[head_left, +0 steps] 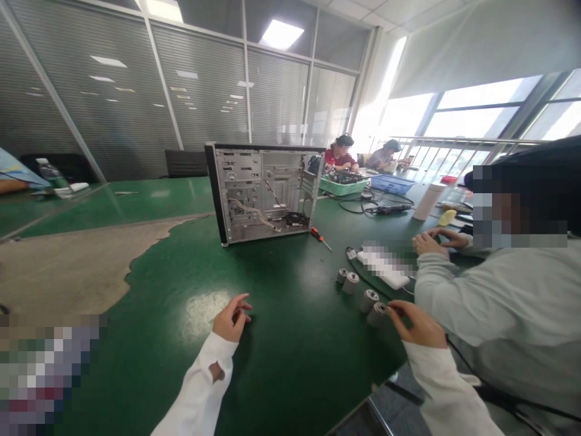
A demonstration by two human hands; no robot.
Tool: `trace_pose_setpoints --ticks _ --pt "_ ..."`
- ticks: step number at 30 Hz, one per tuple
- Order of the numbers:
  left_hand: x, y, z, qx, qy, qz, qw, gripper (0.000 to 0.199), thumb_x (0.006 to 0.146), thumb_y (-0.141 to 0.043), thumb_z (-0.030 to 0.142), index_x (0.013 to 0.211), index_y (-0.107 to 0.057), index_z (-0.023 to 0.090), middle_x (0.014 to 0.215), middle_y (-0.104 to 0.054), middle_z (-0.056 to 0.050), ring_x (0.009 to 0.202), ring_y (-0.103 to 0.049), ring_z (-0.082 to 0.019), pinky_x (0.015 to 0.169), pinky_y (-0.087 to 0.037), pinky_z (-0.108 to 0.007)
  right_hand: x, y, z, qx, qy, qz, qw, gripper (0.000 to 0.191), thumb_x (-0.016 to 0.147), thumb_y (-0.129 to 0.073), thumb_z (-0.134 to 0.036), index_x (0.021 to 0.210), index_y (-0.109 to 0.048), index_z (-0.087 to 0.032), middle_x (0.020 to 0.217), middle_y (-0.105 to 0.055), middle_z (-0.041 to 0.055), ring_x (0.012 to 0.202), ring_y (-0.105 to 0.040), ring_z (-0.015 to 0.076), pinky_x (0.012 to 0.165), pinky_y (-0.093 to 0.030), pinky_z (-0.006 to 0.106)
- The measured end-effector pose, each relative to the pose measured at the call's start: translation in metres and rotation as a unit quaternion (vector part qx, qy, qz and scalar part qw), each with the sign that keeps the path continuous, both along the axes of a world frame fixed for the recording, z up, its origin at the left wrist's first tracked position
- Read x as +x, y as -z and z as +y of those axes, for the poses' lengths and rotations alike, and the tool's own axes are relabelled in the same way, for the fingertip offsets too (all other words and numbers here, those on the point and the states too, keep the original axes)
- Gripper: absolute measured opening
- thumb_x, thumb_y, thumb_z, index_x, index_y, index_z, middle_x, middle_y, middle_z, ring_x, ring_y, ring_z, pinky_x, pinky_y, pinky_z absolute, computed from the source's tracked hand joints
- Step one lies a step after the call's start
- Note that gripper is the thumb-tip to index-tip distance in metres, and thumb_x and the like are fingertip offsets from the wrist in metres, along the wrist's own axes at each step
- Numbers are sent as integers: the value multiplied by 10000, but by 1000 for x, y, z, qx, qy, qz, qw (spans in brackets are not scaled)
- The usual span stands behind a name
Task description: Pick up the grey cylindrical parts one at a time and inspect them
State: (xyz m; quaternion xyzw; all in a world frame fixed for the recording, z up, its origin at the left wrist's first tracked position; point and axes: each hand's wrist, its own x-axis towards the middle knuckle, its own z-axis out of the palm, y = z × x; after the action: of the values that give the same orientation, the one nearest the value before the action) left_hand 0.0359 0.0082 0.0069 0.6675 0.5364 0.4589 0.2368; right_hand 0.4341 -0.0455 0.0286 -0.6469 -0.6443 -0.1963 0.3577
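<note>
My left hand (231,318) hovers over the green table with its fingers loosely curled but apart, and nothing is in it. At the right edge of the table my right hand (421,326) has its thumb and forefinger apart. Its fingertips are at the rim of the nearest grey metal cylinder (376,315); whether they touch it I cannot tell. Close behind stands a second cylinder (368,301). A larger one (351,283) and a smaller one (342,277) stand farther back. All are upright.
An open computer case (265,194) with loose cables inside stands ahead. Beside it lies an orange-handled screwdriver (321,238). A white power strip (384,266) lies near a co-worker (490,303) on the right. Farther back are a green basket (345,186) and a pale bottle (429,201).
</note>
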Motion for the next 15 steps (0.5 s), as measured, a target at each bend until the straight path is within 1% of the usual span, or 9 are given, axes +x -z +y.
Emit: trace_pose_setpoints --ticks 2,4,10,15 --pt "0 -1 0 -2 -1 6 1000 326 693 -356 192 1002 -458 177 753 -605 -10 505 -587 -95 565 -467 -242 7 2 -1 -19 -2 -1 1000 218 740 -437 -339 774 -583 -182 701 -614 31 605 -556 148 585 -416 262" --pt "0 -2 -1 -7 -2 9 1000 323 692 -362 200 1001 -455 181 757 -608 -9 510 -589 -98 572 -465 -245 6 3 -1 -23 -8 1 1000 222 742 -426 -341 764 -582 -185 705 -614 31 609 -556 148 587 -421 260" --pt "-1 -2 -1 -15 0 9 1000 333 686 -368 207 1007 -451 181 760 -610 -11 522 -593 -105 579 -465 -250 -6 -2 0 24 -15 17 999 204 745 -427 -318 753 -582 -185 697 -613 31 604 -548 138 597 -428 252" --pt "-1 -2 -1 -9 -3 13 1000 330 685 -366 207 1001 -459 183 755 -613 -9 519 -594 -104 574 -468 -245 -8 -3 2 17 -29 18 999 203 751 -414 -307 741 -578 -190 698 -610 32 615 -542 144 618 -426 264"
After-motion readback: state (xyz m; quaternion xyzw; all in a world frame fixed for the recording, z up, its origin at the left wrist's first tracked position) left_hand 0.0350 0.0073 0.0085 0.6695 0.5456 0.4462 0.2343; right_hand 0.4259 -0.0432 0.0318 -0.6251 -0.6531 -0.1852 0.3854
